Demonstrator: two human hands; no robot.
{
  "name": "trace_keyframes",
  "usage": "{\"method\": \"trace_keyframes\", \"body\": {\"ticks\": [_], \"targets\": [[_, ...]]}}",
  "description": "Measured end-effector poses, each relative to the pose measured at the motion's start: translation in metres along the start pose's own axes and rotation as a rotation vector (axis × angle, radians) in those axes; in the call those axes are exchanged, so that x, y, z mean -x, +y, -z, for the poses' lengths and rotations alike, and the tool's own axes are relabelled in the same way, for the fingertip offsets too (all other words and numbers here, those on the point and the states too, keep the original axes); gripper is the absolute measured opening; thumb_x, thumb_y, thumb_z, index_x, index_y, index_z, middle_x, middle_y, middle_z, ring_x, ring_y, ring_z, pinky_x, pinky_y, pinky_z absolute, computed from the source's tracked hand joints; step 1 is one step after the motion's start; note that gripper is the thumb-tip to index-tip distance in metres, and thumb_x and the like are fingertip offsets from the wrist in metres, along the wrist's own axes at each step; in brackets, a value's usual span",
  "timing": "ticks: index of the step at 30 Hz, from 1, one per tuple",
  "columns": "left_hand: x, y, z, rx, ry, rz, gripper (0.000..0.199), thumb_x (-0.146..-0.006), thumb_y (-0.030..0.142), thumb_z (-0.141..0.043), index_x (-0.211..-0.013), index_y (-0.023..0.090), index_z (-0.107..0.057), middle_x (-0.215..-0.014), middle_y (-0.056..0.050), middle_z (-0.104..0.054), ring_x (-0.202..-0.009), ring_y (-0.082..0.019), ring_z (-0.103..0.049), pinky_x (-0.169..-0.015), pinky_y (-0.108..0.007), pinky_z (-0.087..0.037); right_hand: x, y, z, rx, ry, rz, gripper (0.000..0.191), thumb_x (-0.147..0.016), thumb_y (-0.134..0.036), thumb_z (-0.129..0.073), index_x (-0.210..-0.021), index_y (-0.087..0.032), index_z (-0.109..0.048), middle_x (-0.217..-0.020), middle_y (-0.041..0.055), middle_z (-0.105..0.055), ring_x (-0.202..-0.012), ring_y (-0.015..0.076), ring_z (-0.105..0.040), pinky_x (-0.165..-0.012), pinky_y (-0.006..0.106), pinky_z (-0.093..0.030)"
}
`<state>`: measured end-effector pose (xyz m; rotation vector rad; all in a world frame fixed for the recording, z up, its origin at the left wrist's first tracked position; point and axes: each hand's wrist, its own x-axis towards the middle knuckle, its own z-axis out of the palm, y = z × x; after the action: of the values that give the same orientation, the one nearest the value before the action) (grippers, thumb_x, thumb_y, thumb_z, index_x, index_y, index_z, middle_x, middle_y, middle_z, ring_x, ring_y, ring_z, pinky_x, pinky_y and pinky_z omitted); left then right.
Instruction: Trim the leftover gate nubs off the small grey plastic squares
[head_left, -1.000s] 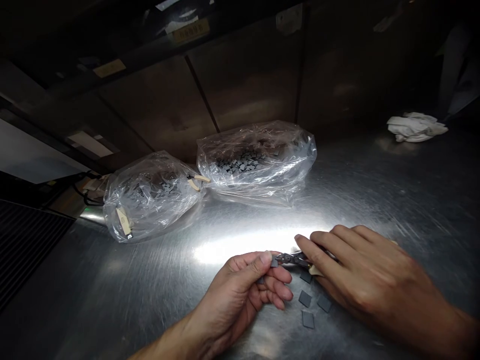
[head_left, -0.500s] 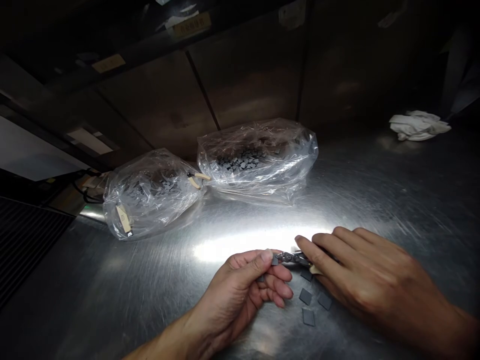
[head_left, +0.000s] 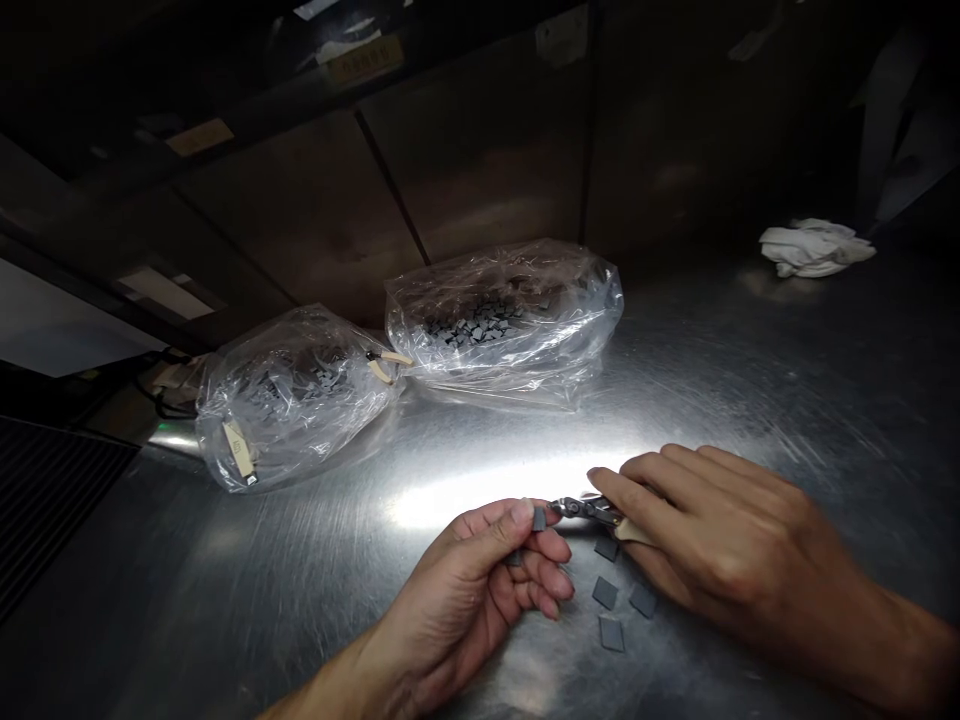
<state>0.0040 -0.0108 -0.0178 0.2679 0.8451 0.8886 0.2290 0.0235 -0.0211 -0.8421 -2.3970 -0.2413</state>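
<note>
Between thumb and forefinger, my left hand (head_left: 484,575) pinches a small grey square tile (head_left: 538,519). Another grey piece (head_left: 514,558) shows partly among its lower fingers. My right hand (head_left: 720,540) is closed around pale-handled nippers (head_left: 589,509), whose jaws point left and lie close beside the tile; whether they touch it I cannot tell. Under the nippers and between the hands, several loose grey tiles (head_left: 605,592) lie on the metal table (head_left: 300,590). The right palm and much of the handles are hidden.
Two clear plastic bags stand at the back, the right bag (head_left: 555,375) and the left bag (head_left: 337,440), both with many small grey pieces. Another pale-handled plier (head_left: 384,365) and a cream-coloured tool (head_left: 238,450) lie by them. A crumpled white cloth (head_left: 816,248) sits far right.
The view has shifted slightly, so the scene sits a little further left. The nipper jaws, earlier at the tile's edge, now show slightly further from it. Both hands keep their grips.
</note>
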Motion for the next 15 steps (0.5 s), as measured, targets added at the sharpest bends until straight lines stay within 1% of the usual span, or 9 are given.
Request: {"method": "trace_keyframes", "body": {"ticks": [3, 7, 11, 15], "targets": [[-0.0008, -0.0005, 0.0007, 0.012, -0.005, -0.002, 0.019, -0.085, 0.026, -0.085, -0.089, 0.008, -0.080, -0.076, -0.007, -0.078, -0.059, -0.012, -0.072, -0.058, -0.021, -0.060, -0.0011, -0.0011, -0.0027, -0.084, 0.007, -0.055, 0.019, -0.097, -0.013, -0.054, -0.110, -0.011, -0.069, -0.090, 0.0073, -0.070, -0.078, 0.0218, -0.062, -0.072, 0.038, -0.041], [-0.0005, -0.0003, 0.0015, 0.024, -0.012, 0.000, 0.021, -0.083, 0.028, -0.087, -0.088, 0.009, -0.080, -0.075, -0.006, -0.078, -0.058, -0.012, -0.071, -0.059, -0.021, -0.060, -0.0017, -0.0064, -0.0065, -0.178, 0.004, -0.107, 0.020, -0.096, -0.012, -0.056, -0.111, -0.013, -0.069, -0.090, 0.0060, -0.068, -0.078, 0.0219, -0.059, -0.073, 0.038, -0.040], [0.0003, 0.0001, -0.0004, 0.021, -0.004, 0.002, 0.022, -0.080, 0.028, -0.089, -0.083, 0.009, -0.079, -0.074, -0.006, -0.078, -0.057, -0.011, -0.070, -0.059, -0.020, -0.060, -0.0021, -0.0095, -0.0077, -0.191, 0.009, -0.124, 0.023, -0.093, -0.011, -0.056, -0.111, -0.013, -0.070, -0.088, 0.0051, -0.065, -0.076, 0.0216, -0.057, -0.071, 0.038, -0.038], [0.0004, 0.0003, -0.0018, 0.015, 0.001, 0.008, 0.025, -0.079, 0.030, -0.091, -0.084, 0.009, -0.080, -0.073, -0.005, -0.078, -0.057, -0.011, -0.070, -0.059, -0.020, -0.059, -0.0017, -0.0099, -0.0084, -0.178, 0.007, -0.127, 0.024, -0.090, -0.010, -0.058, -0.111, -0.014, -0.071, -0.086, 0.0040, -0.063, -0.076, 0.0222, -0.056, -0.070, 0.039, -0.038]]}}
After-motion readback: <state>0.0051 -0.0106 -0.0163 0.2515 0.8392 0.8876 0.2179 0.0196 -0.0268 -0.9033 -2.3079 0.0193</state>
